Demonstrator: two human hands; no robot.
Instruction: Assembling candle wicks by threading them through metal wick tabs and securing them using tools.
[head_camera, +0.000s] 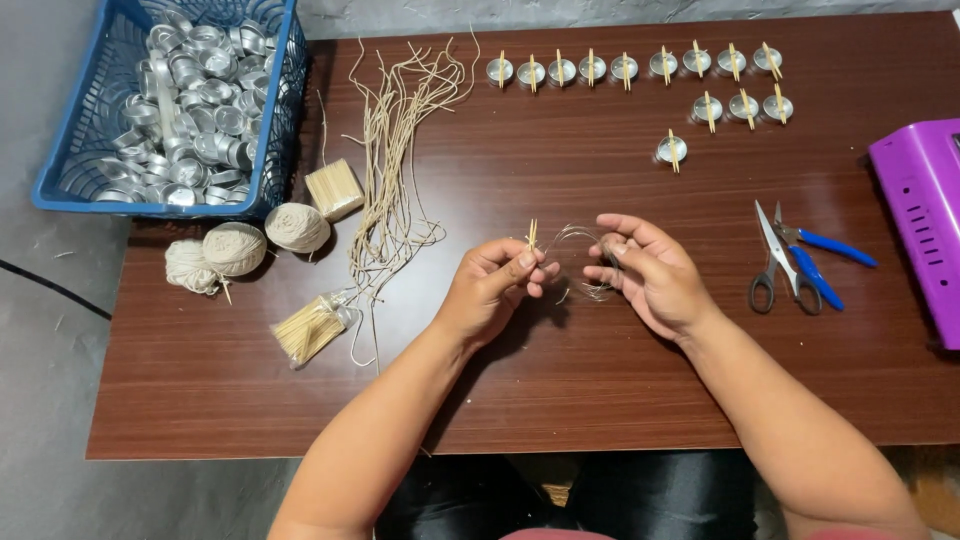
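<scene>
Sticks (532, 236) pinched upright in left hand (497, 285), frame centre, tips clear for wrapping. Right hand (645, 272) closed on looped wick (578, 240), kept taut. Finished cups (625, 68) lined upper right; scissors (781, 262) right.

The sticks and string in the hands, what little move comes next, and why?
Probably the right hand pulls the string snug: it loops loosely from the sticks pinched by the left hand.
</scene>
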